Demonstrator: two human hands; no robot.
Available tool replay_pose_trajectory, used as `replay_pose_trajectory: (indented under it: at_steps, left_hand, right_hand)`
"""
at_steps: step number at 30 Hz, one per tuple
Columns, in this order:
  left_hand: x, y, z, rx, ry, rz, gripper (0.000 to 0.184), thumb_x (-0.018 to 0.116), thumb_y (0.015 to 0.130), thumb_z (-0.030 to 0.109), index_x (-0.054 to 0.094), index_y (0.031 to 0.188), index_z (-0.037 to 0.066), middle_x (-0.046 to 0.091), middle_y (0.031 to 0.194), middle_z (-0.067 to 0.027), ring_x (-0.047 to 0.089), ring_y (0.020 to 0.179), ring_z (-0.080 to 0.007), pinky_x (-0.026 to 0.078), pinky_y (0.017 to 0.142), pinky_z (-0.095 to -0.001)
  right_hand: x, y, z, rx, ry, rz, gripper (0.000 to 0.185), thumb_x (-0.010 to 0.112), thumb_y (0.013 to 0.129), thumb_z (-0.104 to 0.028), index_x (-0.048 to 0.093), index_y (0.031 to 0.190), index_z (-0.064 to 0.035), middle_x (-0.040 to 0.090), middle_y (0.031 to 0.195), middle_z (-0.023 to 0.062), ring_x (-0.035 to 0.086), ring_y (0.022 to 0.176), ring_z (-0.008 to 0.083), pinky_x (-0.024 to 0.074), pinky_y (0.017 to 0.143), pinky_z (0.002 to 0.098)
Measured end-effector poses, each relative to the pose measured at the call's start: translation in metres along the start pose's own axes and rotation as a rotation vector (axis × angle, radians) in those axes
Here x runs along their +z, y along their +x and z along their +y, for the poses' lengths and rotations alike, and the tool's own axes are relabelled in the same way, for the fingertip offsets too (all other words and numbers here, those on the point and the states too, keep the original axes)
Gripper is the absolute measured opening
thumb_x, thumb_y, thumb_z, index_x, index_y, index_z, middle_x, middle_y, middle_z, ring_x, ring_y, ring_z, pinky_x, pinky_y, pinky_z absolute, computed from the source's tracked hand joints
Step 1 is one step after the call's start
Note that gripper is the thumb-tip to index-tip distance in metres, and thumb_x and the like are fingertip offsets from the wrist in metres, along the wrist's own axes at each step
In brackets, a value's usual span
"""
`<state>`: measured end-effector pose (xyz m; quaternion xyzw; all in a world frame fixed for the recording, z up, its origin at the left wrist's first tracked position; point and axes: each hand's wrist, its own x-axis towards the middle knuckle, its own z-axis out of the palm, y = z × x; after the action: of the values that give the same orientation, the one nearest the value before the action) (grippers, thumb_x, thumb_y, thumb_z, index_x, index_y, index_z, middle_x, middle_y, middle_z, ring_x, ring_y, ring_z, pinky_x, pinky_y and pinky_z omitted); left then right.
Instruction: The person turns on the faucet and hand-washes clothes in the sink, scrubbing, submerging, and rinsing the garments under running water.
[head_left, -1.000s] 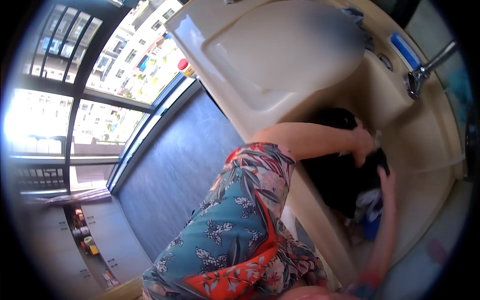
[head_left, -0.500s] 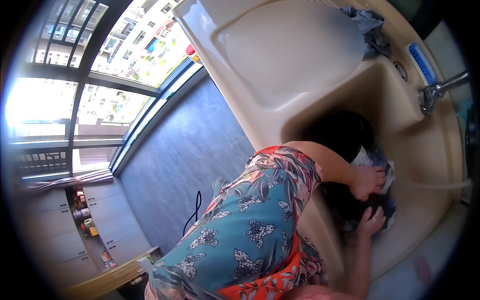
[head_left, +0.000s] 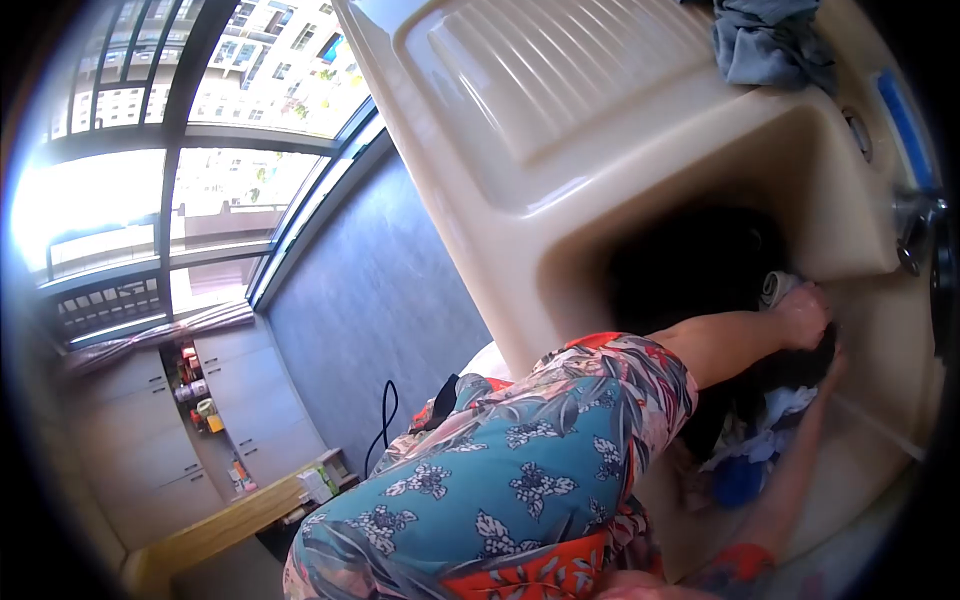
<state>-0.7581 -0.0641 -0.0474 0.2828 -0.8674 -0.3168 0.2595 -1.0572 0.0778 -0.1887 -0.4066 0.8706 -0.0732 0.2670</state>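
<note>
My left hand (head_left: 807,316) is closed around black cloth (head_left: 792,368) in the sink basin. A rolled grey-white piece of fabric (head_left: 776,289) shows at its knuckles. Just beyond, my right hand (head_left: 836,366) grips the far side of the same black cloth, its fingers partly hidden. Below the hands, a white and pale grey cloth (head_left: 785,405) and a blue cloth (head_left: 740,482) lie bunched in the basin. The deep, dark part of the basin (head_left: 700,265) holds something black that I cannot make out.
The beige sink has a ribbed washboard (head_left: 560,70) beside the basin. A grey-blue cloth (head_left: 770,45) lies on its rim, near a blue brush (head_left: 903,125) and the metal faucet (head_left: 915,225). Windows (head_left: 215,200) and cabinets (head_left: 140,410) stand at the left.
Both hands have moved up and to the right in view, bringing the black cloth along. White and blue cloth now shows below them. The view has shifted, and the washboard ribs are visible.
</note>
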Motion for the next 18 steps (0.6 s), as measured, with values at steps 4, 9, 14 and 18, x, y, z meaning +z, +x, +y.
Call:
replay_pose_trajectory:
  at_steps: [4,9,14,18]
  left_hand:
    - [0.009,0.003,-0.006,0.033,0.030,0.033,0.019,0.060,0.060,0.024,0.064,0.067,0.007,0.061,0.076,-0.0085,0.056,0.081,-0.0257,0.042,0.076,-0.0342]
    - [0.004,-0.001,-0.001,0.014,0.023,0.082,0.019,0.060,0.060,0.024,0.065,0.067,0.007,0.061,0.076,-0.0077,0.056,0.081,-0.0250,0.042,0.078,-0.0339]
    - [0.000,-0.002,-0.001,0.012,0.017,0.066,0.018,0.060,0.061,0.024,0.065,0.068,0.008,0.061,0.078,-0.0079,0.055,0.084,-0.0247,0.041,0.080,-0.0342]
    - [0.009,-0.001,-0.004,0.046,-0.004,0.128,0.019,0.060,0.062,0.024,0.065,0.071,0.008,0.061,0.081,-0.0080,0.055,0.086,-0.0244,0.041,0.080,-0.0342]
  right_hand:
    - [0.010,0.012,0.016,-0.227,0.206,-0.011,0.041,0.036,0.095,-0.026,0.048,0.122,0.0019,0.054,0.120,0.0138,0.052,0.103,0.0207,0.0385,0.091,0.0321]
    - [0.006,0.011,0.019,-0.270,0.302,0.051,0.040,0.035,0.095,-0.025,0.047,0.124,0.0015,0.053,0.122,0.0130,0.051,0.105,0.0197,0.0372,0.093,0.0315]
    - [0.009,0.010,0.017,-0.260,0.284,0.094,0.041,0.035,0.095,-0.025,0.047,0.124,0.0016,0.052,0.123,0.0130,0.050,0.106,0.0199,0.0366,0.094,0.0316]
    - [0.007,0.012,0.017,-0.260,0.276,0.122,0.041,0.035,0.095,-0.025,0.047,0.124,0.0016,0.052,0.123,0.0131,0.050,0.107,0.0202,0.0361,0.094,0.0317]
